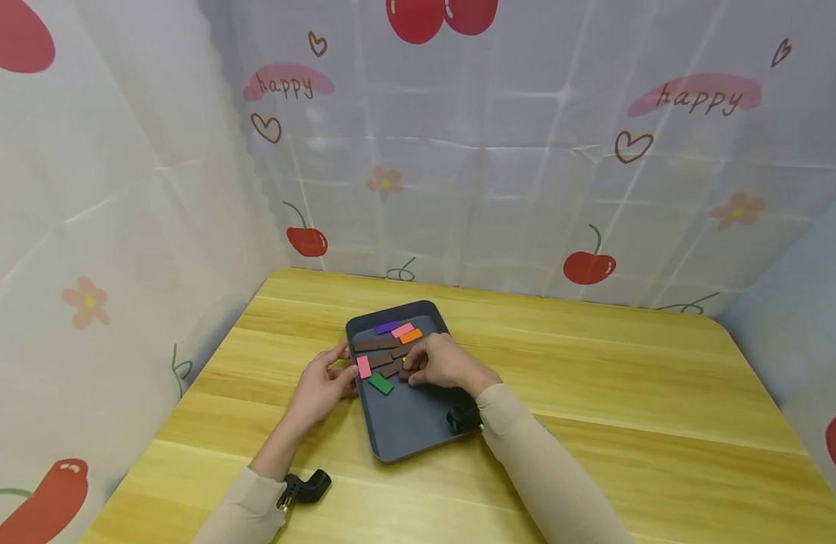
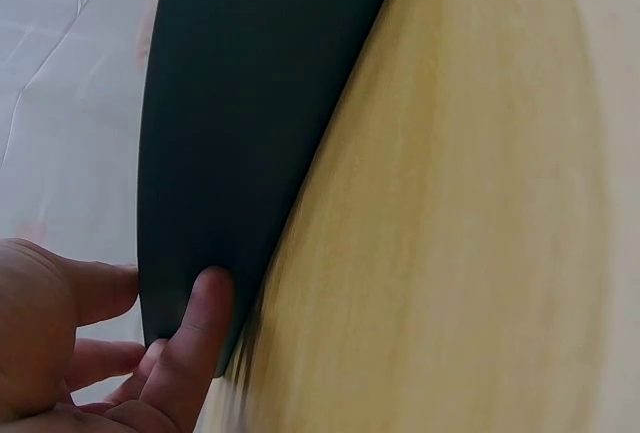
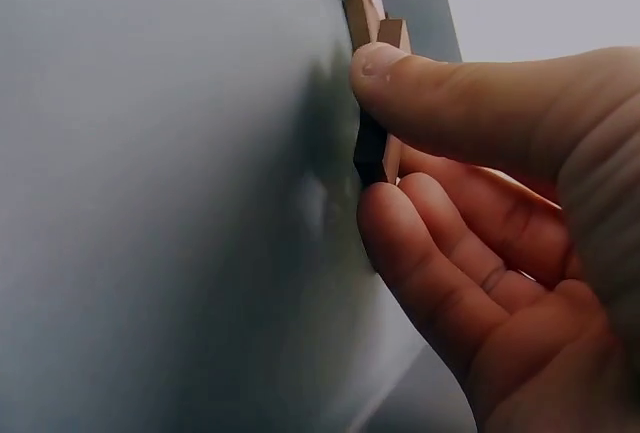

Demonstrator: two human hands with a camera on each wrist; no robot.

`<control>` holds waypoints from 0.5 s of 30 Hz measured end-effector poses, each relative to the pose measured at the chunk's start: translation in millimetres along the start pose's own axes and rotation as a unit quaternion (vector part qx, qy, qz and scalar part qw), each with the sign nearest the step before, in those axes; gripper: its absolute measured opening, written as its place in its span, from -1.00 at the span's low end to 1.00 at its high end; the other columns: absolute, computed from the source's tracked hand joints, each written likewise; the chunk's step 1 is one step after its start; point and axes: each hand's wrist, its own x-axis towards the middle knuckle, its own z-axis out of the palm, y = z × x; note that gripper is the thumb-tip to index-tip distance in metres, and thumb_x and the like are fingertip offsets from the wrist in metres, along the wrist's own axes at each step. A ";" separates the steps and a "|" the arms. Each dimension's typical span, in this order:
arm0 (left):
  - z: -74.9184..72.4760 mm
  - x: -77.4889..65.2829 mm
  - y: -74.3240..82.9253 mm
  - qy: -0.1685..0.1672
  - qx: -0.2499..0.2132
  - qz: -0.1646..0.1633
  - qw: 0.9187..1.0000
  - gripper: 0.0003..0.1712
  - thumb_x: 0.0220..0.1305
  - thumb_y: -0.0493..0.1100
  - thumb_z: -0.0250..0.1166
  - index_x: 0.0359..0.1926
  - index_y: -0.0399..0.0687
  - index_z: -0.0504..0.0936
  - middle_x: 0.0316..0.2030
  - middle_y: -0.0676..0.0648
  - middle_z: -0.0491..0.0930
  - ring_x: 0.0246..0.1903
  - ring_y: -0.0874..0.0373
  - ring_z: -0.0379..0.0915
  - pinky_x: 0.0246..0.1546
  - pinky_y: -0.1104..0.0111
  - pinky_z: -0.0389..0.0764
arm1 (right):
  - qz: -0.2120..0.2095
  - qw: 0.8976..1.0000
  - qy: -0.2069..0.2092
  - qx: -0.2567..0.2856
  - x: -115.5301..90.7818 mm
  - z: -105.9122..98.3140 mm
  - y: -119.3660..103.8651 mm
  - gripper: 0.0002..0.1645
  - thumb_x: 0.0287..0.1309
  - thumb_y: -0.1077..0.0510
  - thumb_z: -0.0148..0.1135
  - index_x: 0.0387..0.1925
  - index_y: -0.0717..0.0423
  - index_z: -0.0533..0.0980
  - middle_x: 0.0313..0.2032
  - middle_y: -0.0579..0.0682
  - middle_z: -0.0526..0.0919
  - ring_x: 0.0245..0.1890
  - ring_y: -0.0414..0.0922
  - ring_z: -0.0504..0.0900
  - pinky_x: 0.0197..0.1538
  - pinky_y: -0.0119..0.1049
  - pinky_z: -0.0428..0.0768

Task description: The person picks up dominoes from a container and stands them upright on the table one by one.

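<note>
A dark grey rectangular tray [image 1: 418, 423] lies on the table, with small flat rectangular blocks inside. My left hand [image 1: 324, 384] holds the tray's left rim; in the left wrist view its fingers [image 2: 205, 303] are on the outer wall. My right hand [image 1: 439, 360] reaches into the tray and pinches a dark brown block [image 3: 372, 145] between thumb and fingers. Other brown blocks [image 1: 366, 345] form rough slanting rows. Round them lie a purple block [image 1: 387, 328], two pink ones, one of them a pink block [image 1: 364, 367] by the left thumb, an orange block [image 1: 411, 335] and a green block [image 1: 380, 384]. A yellow piece is mostly hidden behind the right fingers.
The tray stands on a wooden table [image 1: 628, 408] near its left side. White curtains [image 1: 458, 204] printed with cherries and hearts enclose the back and both sides. Black wrist cameras, such as the left wrist camera [image 1: 309, 487], stick out from both forearms.
</note>
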 end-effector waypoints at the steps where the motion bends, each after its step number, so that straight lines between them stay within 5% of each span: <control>1: 0.3 0.2 0.2 -0.001 -0.001 0.000 1.000 -0.27 0.49 -0.23 0.26 0.58 -0.12 0.23 0.27 -0.24 0.41 -0.20 0.07 0.68 -0.25 0.33 0.82 | -0.002 1.000 0.000 0.004 -0.3 -1.2 -0.4 -0.80 0.07 0.13 0.60 -0.23 -0.06 0.77 -0.32 -0.20 0.73 -0.30 -0.26 0.63 -0.16 -0.37 0.71; 15: 1.0 -2.7 2.1 0.003 0.019 0.003 1.000 -0.28 0.49 -0.22 0.26 0.57 -0.12 0.25 0.26 -0.24 0.42 -0.13 0.02 0.67 -0.26 0.34 0.81 | -0.017 0.999 0.020 0.028 -12.4 -24.4 -3.9 -0.68 0.19 0.16 0.51 0.00 -0.04 0.72 -0.21 -0.15 0.71 -0.21 -0.21 0.62 -0.08 -0.32 0.70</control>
